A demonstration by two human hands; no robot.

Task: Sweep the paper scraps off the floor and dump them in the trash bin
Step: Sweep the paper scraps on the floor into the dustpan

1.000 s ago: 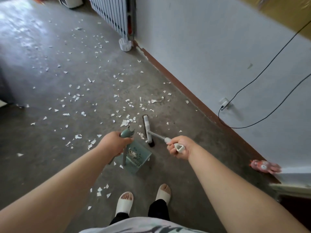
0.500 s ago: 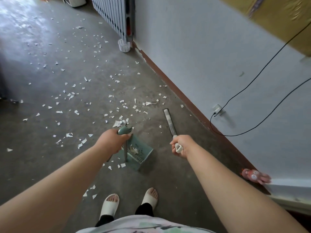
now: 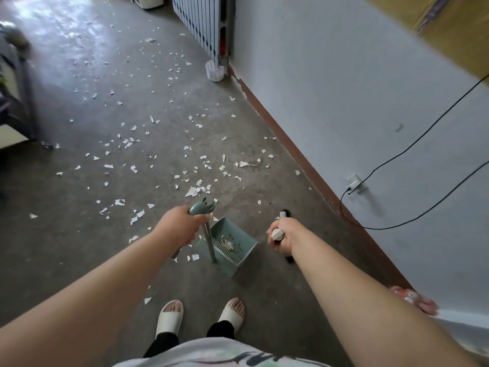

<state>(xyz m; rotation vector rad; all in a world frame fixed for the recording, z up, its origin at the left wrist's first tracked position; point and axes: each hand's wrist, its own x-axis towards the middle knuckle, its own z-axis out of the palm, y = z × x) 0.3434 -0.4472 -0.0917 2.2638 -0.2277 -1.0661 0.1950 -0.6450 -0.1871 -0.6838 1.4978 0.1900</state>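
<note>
Both hands gripping, one tool each, with the dustpan on the floor between them.

We find the left hand (image 3: 177, 225) curled round the teal grip atop the upright pole of the dustpan (image 3: 238, 231), and the right hand (image 3: 284, 239) fisted round the white end of the broom handle (image 3: 277, 235), just right of the dustpan. The broom's head is mostly hidden beneath that hand; we cannot tell how it lies. The dustpan stands on the grey floor (image 3: 79, 247) with a few scraps inside, against its comb teeth. Loose paper scraps (image 3: 193, 192) lie just left of the dustpan's base, thickest just beyond it, thinning well beyond it toward a white radiator (image 3: 201, 19). White slippers (image 3: 169, 317) stand on the near side of the dustpan — a wall socket (image 3: 356, 182) with a black cable (image 3: 412, 144) sits well to its right.
</note>
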